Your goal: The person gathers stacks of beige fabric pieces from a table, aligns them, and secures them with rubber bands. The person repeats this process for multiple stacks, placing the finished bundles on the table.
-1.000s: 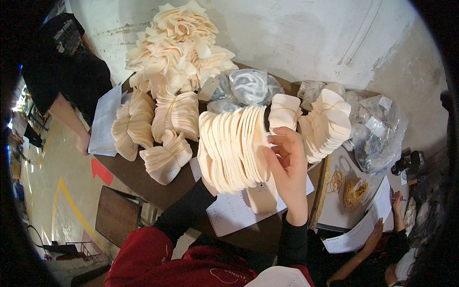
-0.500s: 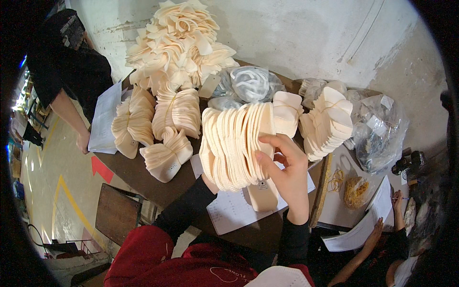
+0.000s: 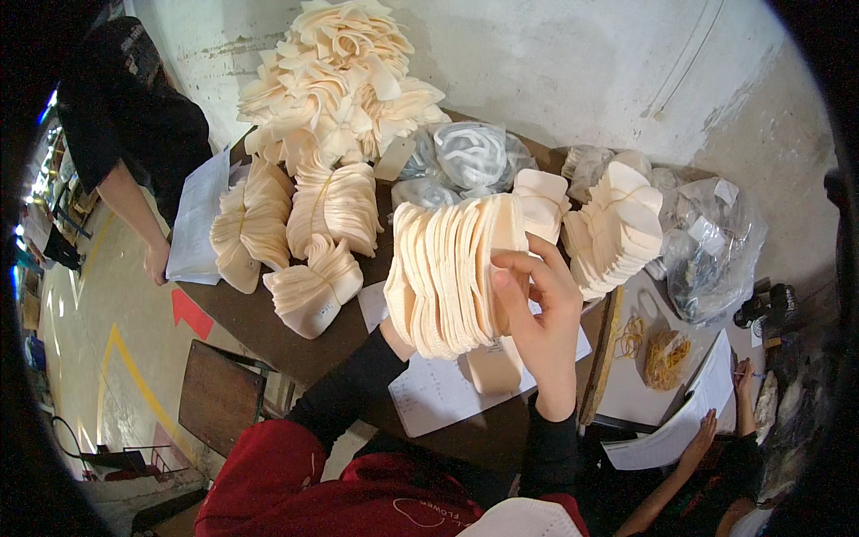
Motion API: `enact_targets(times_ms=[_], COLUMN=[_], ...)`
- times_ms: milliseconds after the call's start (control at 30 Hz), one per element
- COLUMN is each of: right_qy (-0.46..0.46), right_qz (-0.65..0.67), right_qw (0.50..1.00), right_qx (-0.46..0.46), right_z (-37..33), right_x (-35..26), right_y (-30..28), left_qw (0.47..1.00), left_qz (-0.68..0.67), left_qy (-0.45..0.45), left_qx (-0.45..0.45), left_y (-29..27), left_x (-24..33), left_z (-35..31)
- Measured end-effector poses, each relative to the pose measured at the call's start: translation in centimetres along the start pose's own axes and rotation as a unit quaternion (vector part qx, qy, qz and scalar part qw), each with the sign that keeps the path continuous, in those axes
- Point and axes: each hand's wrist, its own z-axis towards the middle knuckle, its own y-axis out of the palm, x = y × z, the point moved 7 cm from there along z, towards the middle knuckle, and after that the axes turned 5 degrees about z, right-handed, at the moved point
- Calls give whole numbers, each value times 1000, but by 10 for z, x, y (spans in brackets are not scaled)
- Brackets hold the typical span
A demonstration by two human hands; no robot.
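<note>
A thick fanned stack of cream fabric pieces (image 3: 452,273) stands on edge in front of the person, and everything else is easiest placed from it. The right hand (image 3: 537,313) is at the stack's near right end, fingers curled over the top edges and thumb against the outermost piece, its grip closed on the last few pieces. It looks as though that hold keeps the fan from toppling while the edges are thumbed through. The left hand (image 3: 394,336) is under the stack's lower left corner and mostly hidden by it; it seems to bear the weight from below, but I cannot tell whether its grip is closed. Directly beneath the stack a white printed sheet (image 3: 447,394) lies flat on the dark tabletop (image 3: 268,327), within easy view, likely for tallying.

Left of the stack lie tied bundles (image 3: 313,286) of the same cream pieces, each cinched round the middle so it holds together. Behind these, against the wall, rises a loose heap (image 3: 335,80) of unbundled pieces. Right of the stack sits another bundle (image 3: 617,228), with clear plastic bags (image 3: 711,242) beyond it. Behind the stack is a bag of pale grey straps (image 3: 470,152). To the lower right of the stack a small pile of rubber bands (image 3: 667,358) rests on a pale board, close at hand for binding. Far left of the stack, another person's arm (image 3: 134,215) hangs beside the tabletop; at lower right, someone else's hands hold papers (image 3: 671,430).
</note>
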Motion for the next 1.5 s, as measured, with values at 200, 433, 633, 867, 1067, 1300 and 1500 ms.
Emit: enact_targets(times_ms=[200, 433, 633, 867, 1067, 1300, 1500], right_qy=[-2, -45, -27, -37, -56, -8, -57], right_qz=[-25, -57, -44, -20, -51, -11, -54], right_qw=[998, 997, 999, 999, 997, 1000, 997], right_qx=[49, 8, 0, 12, 6, 20, 8], right_z=[0, 1, 1, 2, 2, 3, 1], right_x=[2, -7, -4, -10, -15, -10, -19], right_y=[-4, -1, -1, -3, 2, -1, 4], left_qw=[997, 998, 998, 997, 996, 995, 994], left_qz=[-18, -60, -46, -53, -48, -44, -43], left_qy=[-79, -29, -29, 15, -1, -6, -18], left_qx=[17, -13, -18, -46, -74, -86, -101], left_y=[41, 48, 43, 43, 58, 65, 75], left_x=[13, 13, 11, 9, 11, 13, 12], left_z=[-3, 1, 3, 4, 13, 14, 17])
